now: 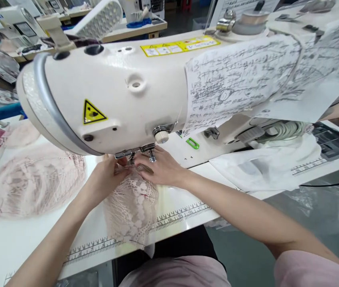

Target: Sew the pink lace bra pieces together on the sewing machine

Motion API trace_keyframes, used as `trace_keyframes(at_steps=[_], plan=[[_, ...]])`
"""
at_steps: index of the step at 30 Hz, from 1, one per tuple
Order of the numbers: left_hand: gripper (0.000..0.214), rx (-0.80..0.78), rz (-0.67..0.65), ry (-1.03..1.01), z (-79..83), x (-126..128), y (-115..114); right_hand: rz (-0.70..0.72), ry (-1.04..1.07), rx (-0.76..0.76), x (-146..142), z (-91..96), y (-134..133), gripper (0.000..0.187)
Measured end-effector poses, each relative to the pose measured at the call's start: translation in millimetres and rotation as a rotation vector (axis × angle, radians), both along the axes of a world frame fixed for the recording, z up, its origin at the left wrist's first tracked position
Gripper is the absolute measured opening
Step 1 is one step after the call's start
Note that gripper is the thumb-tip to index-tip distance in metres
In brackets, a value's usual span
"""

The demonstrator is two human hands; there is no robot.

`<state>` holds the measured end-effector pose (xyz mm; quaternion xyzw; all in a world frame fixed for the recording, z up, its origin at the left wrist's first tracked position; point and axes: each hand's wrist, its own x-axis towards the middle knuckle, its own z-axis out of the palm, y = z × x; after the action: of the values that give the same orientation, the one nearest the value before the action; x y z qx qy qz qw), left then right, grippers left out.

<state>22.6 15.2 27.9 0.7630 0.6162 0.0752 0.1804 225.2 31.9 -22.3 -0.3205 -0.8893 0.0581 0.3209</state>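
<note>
A pale pink lace piece (132, 207) lies on the white sewing table (14, 239) and hangs over its front edge. Its far end sits under the presser foot (132, 153) of a white sewing machine (109, 91). My left hand (108, 175) pinches the lace just left of the foot, fingers closed on the fabric. My right hand (160, 167) presses on the lace just right of the foot, fingers together and curled down onto it. The needle itself is hidden by the machine head.
A heap of pink lace pieces (28, 179) lies at the left. Handwritten paper sheets (247, 75) are stuck on the machine arm. White fabric (271, 163) and a thread cone (280, 129) sit at the right. A printed ruler (181, 215) runs along the table's front edge.
</note>
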Motion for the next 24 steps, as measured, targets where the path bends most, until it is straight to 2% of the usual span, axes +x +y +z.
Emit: trace_keyframes(at_steps=[2, 4, 6, 8, 10, 13, 19, 24], plan=[[0.019, 0.208, -0.068, 0.156, 3.1, 3.2, -8.0, 0.009, -0.004, 0.065, -0.1, -3.1, 1.3, 0.012], [0.023, 0.445, -0.192, 0.253, 2.6, 10.5, -24.1, 0.000, -0.010, 0.117, 0.6, -3.5, 1.9, 0.016], [0.025, 0.546, -0.312, 0.274, -2.8, 17.7, -42.3, -0.007, -0.036, 0.156, 2.1, -1.1, 1.4, 0.020], [0.036, 0.617, -0.369, 0.292, -11.9, 21.1, -55.7, -0.016, -0.091, 0.195, 3.8, 2.7, 0.0, 0.025], [0.045, 0.642, -0.400, 0.298, -21.1, 19.1, -60.2, -0.036, -0.142, 0.236, 5.3, 5.7, -1.4, 0.028], [0.048, 0.606, -0.435, 0.272, -29.1, 9.3, -52.4, -0.053, -0.135, 0.286, 6.2, 5.9, -1.7, 0.026], [0.046, 0.557, -0.447, 0.285, -29.5, -4.6, -28.4, -0.036, -0.126, 0.241, 5.2, -0.3, 1.8, 0.027], [0.042, 0.577, -0.473, 0.297, -28.3, -7.5, -26.6, -0.032, -0.084, 0.233, 2.2, -3.3, 1.8, 0.023]])
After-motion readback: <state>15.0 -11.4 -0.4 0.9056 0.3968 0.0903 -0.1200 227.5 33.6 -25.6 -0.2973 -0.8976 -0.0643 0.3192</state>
